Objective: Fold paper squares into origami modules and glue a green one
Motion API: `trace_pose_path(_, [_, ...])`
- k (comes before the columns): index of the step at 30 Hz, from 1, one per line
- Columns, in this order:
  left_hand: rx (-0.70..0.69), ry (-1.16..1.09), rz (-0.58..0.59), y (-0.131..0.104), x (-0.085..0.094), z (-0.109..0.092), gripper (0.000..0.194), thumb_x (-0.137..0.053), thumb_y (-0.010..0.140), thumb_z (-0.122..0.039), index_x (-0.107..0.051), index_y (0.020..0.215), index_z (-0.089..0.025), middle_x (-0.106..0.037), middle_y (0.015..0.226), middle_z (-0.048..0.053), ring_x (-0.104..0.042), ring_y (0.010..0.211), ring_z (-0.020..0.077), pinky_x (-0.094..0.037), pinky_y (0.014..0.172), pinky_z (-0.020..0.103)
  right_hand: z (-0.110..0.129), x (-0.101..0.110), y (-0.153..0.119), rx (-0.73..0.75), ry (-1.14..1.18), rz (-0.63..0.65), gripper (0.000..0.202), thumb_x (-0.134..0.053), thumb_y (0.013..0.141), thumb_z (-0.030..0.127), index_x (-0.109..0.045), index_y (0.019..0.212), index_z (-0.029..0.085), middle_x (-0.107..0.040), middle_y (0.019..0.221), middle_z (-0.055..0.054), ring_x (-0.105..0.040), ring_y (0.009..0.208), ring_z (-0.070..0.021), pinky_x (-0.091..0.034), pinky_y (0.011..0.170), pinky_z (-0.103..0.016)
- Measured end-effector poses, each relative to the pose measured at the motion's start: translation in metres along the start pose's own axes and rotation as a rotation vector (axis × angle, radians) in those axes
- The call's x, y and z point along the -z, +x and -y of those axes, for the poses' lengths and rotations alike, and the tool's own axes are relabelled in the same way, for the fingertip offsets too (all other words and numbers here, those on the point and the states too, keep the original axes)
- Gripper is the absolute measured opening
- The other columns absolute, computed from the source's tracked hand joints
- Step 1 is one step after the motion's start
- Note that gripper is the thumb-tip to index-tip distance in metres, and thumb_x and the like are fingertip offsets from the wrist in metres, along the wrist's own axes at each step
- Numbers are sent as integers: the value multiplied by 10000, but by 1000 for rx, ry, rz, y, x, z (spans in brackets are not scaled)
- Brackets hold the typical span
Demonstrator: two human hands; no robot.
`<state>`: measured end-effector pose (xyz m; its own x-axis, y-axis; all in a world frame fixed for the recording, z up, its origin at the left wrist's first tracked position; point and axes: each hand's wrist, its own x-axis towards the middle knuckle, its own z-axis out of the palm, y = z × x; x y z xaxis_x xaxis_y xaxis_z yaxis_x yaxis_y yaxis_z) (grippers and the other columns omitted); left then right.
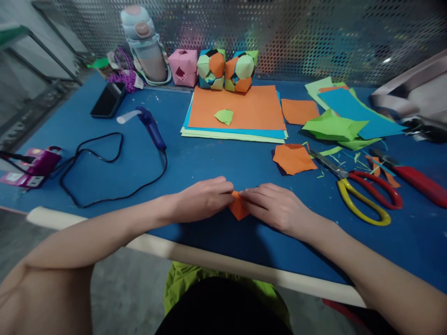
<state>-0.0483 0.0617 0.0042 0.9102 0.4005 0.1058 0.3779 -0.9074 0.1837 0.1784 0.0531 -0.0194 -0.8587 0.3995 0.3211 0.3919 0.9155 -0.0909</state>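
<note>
A small folded piece of orange paper lies on the blue table near its front edge, between my two hands. My left hand has its fingers closed at the paper's left side, partly covering it. From the right, my right hand presses its fingers together on the paper's upper right part. The lower corner of the paper points toward me. Just beyond my right hand rests a crumpled orange sheet. Scissors with one red and one yellow handle lie to the right of it.
A stack of coloured paper sits at the back, with folded paper balls behind it. A glue gun and its looping cord lie left. Also there: a phone, a bottle, green paper scraps and a red-handled tool.
</note>
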Motion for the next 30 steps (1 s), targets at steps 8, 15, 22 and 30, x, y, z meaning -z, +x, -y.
trace_pose_path(8, [178, -5, 20, 4, -3, -11, 358, -386, 924, -376, -595, 783, -122, -533, 805, 69, -450, 712, 157, -403, 700, 291, -1, -1, 0, -36, 24, 29, 311, -368, 952, 194, -675, 935, 146, -681, 974, -104, -591, 895, -185, -491, 746, -332])
trace_pose_path(15, [275, 175, 13, 7, -11, -26, 423, -473, 845, -514, -559, 838, -101, -516, 822, 84, -453, 746, 199, -404, 676, 327, 0, 8, 5, 58, -30, 86, 300, -375, 937, 143, -672, 907, 111, -667, 972, -122, -563, 913, -214, -465, 761, -350])
trace_pose_path(22, [338, 200, 53, 10, -10, -30, 423, -521, 802, -546, -540, 810, -124, -507, 837, 70, -459, 755, 200, -390, 660, 317, -1, 31, -4, -68, -143, 205, 287, -400, 907, 97, -669, 815, 136, -636, 867, -108, -532, 768, -192, -424, 732, -346])
trace_pose_path(30, [347, 170, 73, 10, -6, -31, 399, -532, 808, -522, -538, 811, -123, -510, 845, 72, -467, 771, 203, -393, 674, 318, 3, 43, -6, -206, -53, 23, 251, -412, 890, 127, -638, 998, 111, -638, 949, -126, -545, 876, -227, -441, 761, -365])
